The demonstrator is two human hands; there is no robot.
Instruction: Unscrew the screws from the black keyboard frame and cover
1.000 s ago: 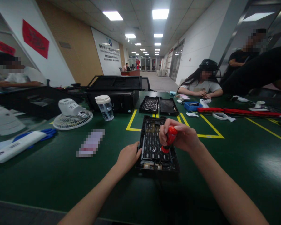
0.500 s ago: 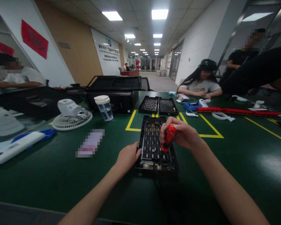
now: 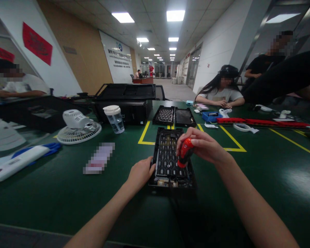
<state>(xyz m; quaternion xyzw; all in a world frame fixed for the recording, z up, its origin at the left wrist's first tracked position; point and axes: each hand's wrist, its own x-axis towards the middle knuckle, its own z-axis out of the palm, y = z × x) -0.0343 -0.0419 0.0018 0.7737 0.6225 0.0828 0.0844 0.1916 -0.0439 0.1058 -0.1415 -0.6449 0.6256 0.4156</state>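
A black open casing (image 3: 163, 171) with rows of dark hexagonal-looking cells lies on the green table before me. My right hand (image 3: 197, 144) is closed around the red and black handle of a screwdriver (image 3: 186, 151), which leans over the casing's right half. Its lower end is too dark to make out where it touches. At the casing's left edge, my left hand (image 3: 142, 173) grips the side, thumb on the rim and the other fingers mostly hidden. A small pale round part (image 3: 168, 166) shows among the cells, left of the screwdriver.
Beyond the casing lie a similar opened case (image 3: 164, 115) and a black lid-like half (image 3: 185, 117). To the left are a lidded cup (image 3: 114, 119), a white fan (image 3: 79, 128) and a blurred-out flat item (image 3: 100, 158). A blue tray (image 3: 210, 116) stands at right, near a seated person.
My right hand has turned slightly at the wrist, the forearm shifting a little right, and the screwdriver handle has rotated with it. My left hand and the casing stay put.
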